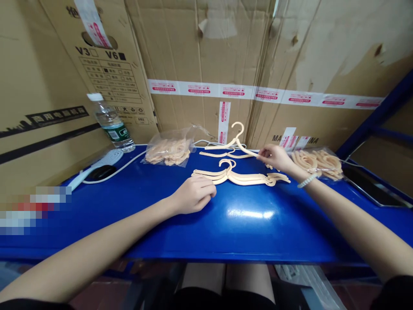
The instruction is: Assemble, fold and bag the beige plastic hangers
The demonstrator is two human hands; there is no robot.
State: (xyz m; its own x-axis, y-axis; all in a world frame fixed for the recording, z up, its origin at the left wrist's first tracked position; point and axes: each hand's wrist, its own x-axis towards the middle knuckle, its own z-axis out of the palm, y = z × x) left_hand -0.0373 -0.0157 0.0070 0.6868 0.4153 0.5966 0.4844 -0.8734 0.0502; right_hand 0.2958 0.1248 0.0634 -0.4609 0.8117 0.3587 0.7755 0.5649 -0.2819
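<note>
Watching head view: right hand (274,157) pinching arm tip of beige plastic hanger (238,140), which is thin, hook up, tilted, at rear of blue bench (245,224). Left hand (195,193) loosely clenched, nothing visible in it, resting on bench just beside flat hanger stack (240,177). I count two clear bags of hangers, left bag (169,150) and right bag (318,161), and one bottle (111,122). Stack count unclear.

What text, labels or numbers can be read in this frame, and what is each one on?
"V3" and "V6": left cardboard box, above a printed table too small to read.
"MA" ... "NA": back cardboard box, middle covered by tape pieces.
Black band of characters, left box: blurred.
Red-printed white tape: too small.
Bottle label: too small.
Hanger at the right hand: no print.
</note>
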